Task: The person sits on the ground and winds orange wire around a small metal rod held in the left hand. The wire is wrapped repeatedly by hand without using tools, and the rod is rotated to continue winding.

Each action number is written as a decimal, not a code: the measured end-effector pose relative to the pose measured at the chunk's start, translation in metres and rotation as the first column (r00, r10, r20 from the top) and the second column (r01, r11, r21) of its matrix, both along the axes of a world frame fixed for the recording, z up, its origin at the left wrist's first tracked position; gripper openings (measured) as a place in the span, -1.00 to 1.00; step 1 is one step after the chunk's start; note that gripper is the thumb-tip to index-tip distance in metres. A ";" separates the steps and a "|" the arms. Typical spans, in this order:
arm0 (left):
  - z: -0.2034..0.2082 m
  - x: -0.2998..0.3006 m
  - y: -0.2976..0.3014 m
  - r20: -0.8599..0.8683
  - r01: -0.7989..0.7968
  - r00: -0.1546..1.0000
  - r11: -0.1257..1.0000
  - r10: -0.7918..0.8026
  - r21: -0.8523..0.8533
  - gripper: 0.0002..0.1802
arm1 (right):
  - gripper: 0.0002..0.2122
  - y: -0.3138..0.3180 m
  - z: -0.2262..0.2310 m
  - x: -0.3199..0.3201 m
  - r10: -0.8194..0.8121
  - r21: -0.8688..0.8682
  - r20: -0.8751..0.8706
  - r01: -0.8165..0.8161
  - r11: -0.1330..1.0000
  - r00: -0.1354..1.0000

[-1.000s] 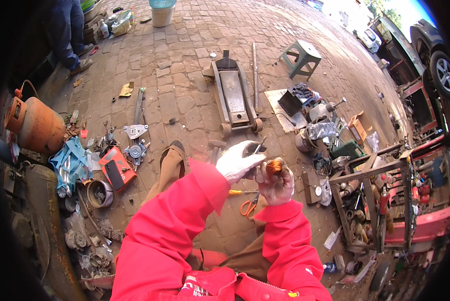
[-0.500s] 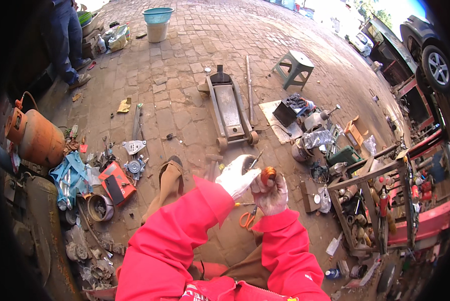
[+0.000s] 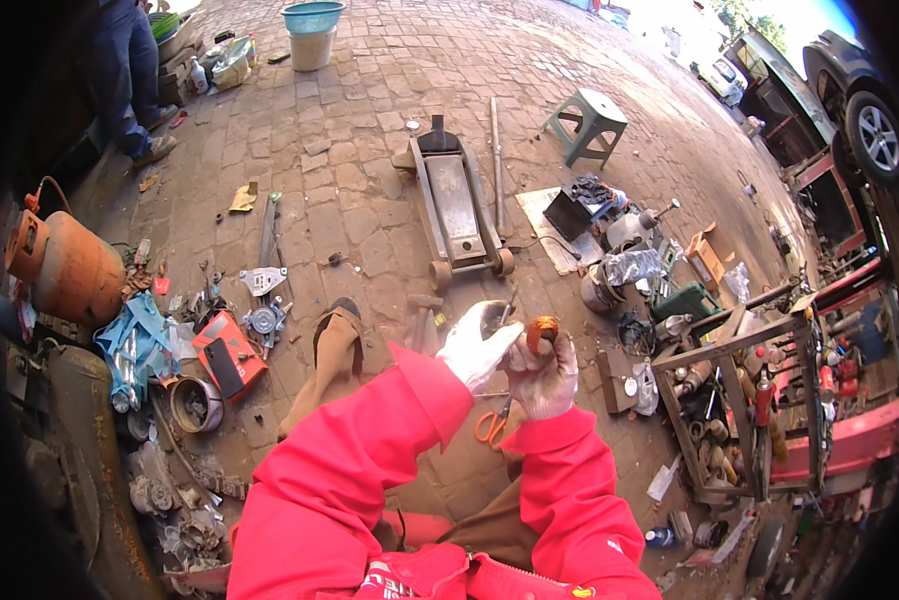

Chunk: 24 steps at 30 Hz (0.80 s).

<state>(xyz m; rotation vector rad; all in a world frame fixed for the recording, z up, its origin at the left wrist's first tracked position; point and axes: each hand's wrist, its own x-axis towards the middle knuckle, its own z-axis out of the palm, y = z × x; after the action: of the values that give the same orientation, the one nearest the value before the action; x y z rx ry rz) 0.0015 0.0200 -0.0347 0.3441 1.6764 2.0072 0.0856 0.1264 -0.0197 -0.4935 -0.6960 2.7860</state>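
Since half a second ago, the coppery-orange piece point(image 3: 542, 332) has tipped so that more of its orange side shows, and the thin rod point(image 3: 509, 308) stands closer to upright. Gloved fingers of the right hand point(image 3: 543, 378) are closed around the piece, holding it above the paved floor point(image 3: 369, 235); the left hand point(image 3: 477, 345), just beside, seems to pinch the rod. By my judgement the handwork is mid-way: piece and rod are both in hand, neither put down, but what remains on the piece is too small to tell. Below lie orange-handled scissors point(image 3: 491, 425), unheld; farther out stand a floor jack point(image 3: 459, 205) and a green stool point(image 3: 594, 112).
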 end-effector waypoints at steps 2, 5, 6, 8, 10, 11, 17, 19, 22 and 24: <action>0.002 -0.001 -0.001 0.046 0.057 0.997 0.997 -0.060 0.061 -0.55 | -0.68 0.008 -0.004 0.003 0.091 -0.054 -0.091 -0.097 0.994 0.992; 0.007 -0.004 -0.004 0.001 0.114 0.993 0.992 -0.114 0.044 -0.56 | -0.77 0.015 -0.011 0.004 0.167 -0.158 -0.302 -0.222 0.962 0.938; 0.009 -0.004 -0.005 -0.032 0.119 0.992 0.993 -0.118 0.015 -0.56 | -0.77 0.016 -0.013 0.005 0.152 -0.160 -0.265 -0.199 0.967 0.952; 0.013 -0.005 -0.006 -0.023 0.133 0.991 0.991 -0.132 0.010 -0.56 | -0.77 0.017 -0.014 0.005 0.191 -0.108 -0.295 -0.231 0.967 0.936; 0.018 -0.004 -0.009 0.073 0.152 0.985 0.986 -0.157 0.065 -0.55 | -0.74 0.016 -0.013 0.005 0.182 -0.092 -0.250 -0.211 0.973 0.951; 0.021 -0.004 -0.010 0.080 0.152 0.984 0.986 -0.157 0.064 -0.55 | -0.72 0.015 -0.011 0.004 0.177 -0.084 -0.228 -0.200 0.976 0.958; 0.032 -0.002 -0.014 0.123 0.153 0.979 0.985 -0.162 0.079 -0.59 | -0.65 0.015 -0.006 0.000 0.306 0.112 -0.399 -0.285 0.952 0.864; 0.036 -0.002 -0.014 0.157 0.165 0.972 0.983 -0.177 0.083 -0.60 | -0.65 0.017 -0.007 0.000 0.315 0.110 -0.390 -0.296 0.949 0.865; 0.043 -0.003 -0.015 0.186 0.176 0.964 0.980 -0.190 0.088 -0.60 | -0.67 0.019 -0.009 0.004 0.265 0.026 -0.343 -0.273 0.962 0.901; 0.048 -0.002 -0.017 0.146 0.183 0.970 0.979 -0.194 0.085 -0.60 | -0.70 0.019 -0.010 0.007 0.193 -0.048 -0.286 -0.216 0.975 0.939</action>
<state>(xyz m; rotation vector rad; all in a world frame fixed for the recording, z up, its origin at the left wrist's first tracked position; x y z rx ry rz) -0.0007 0.0029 0.0128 0.3504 1.4255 1.9045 0.0928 0.1454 -0.0296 -0.0349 -0.6048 3.0011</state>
